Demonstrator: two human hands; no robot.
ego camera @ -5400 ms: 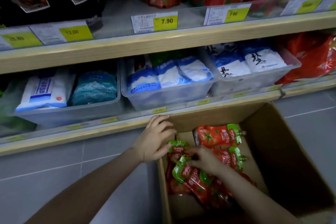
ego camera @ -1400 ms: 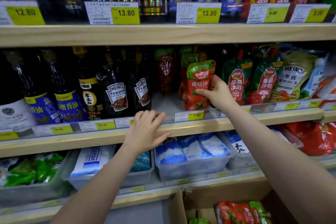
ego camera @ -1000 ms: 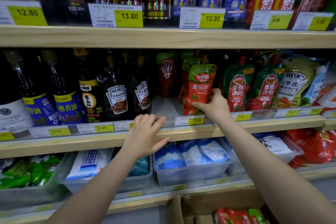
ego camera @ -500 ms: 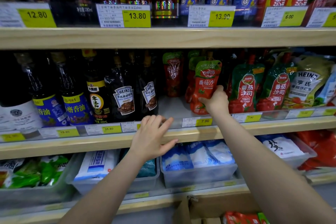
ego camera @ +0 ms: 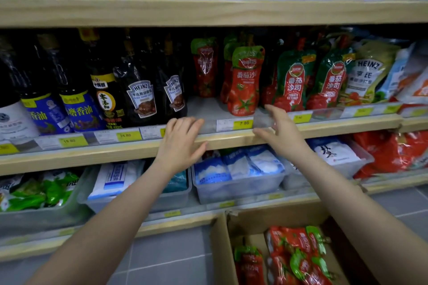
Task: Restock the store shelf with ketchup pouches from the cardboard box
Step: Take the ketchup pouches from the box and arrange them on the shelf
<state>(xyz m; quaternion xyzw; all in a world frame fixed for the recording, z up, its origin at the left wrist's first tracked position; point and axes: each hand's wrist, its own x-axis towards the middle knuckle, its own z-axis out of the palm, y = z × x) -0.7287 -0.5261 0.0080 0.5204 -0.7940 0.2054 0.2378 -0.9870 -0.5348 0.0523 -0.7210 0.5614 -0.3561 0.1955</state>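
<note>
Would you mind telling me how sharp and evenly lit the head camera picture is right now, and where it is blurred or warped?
Head view: dim, with the dark glass sauce bottles nearly lost in shadow; the open right hand is motion-smeared, the left hand less so; glare streaks the red-and-green ketchup pouch; the pale wooden shelf edge bows from wide-angle distortion; the yellow price tags are soft.

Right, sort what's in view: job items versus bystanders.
Job: front ketchup pouch standing on the shelf; cardboard box of ketchup pouches; right hand.
Bystanders: Heinz sauce bottles; sesame oil bottles; salt bags.
</note>
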